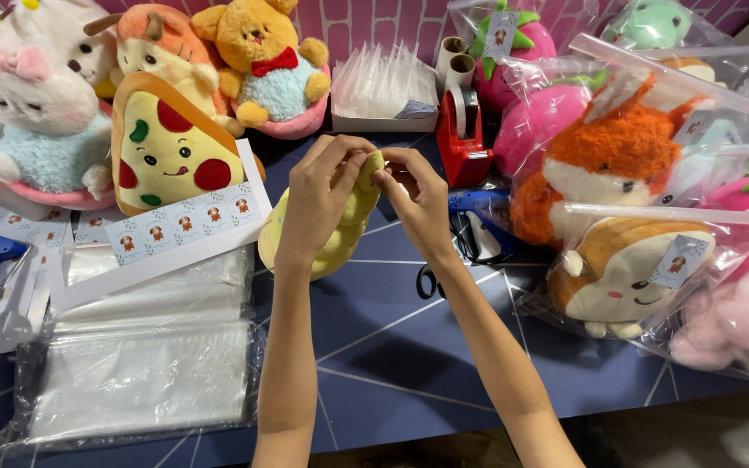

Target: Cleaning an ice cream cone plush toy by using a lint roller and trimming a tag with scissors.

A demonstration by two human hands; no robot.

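— What are the hands doing?

— Both are clenched on one yellow plush toy [340, 227], held just above the dark blue surface [409, 347]. The left hand [321, 201] wraps its upper part; the right hand [416, 195] pinches its top edge with the fingertips [385, 176].

— Which containers hold something?

— On the right, clear zip bags. One holds an orange fox plush [610, 165], another below it a tan and white plush [626, 273] with a small paper tag [680, 260] on the bag. A pink plush [743, 321] sits bagged at the far right, and more bagged toys, a pink one [537, 117] and a green one [652, 22], lie behind.

— And the unbagged ones?

— At the back left: a pizza-slice plush [171, 152], a white cat plush [36, 113] with a pink bow, and a yellow bear plush [262, 52] with a red bow tie.

— Any empty bags?

— A stack of flat clear bags [140, 364] lies at the left, still inside its own wrapper, and a white tray [383, 117] at the back holds more clear bags standing on edge.

— Anything else nearby?

— A strip of tag stickers [184, 221] beside the pizza slice, a red tape dispenser [461, 134] behind the hands, and black scissors [426, 282] partly hidden under the right forearm.
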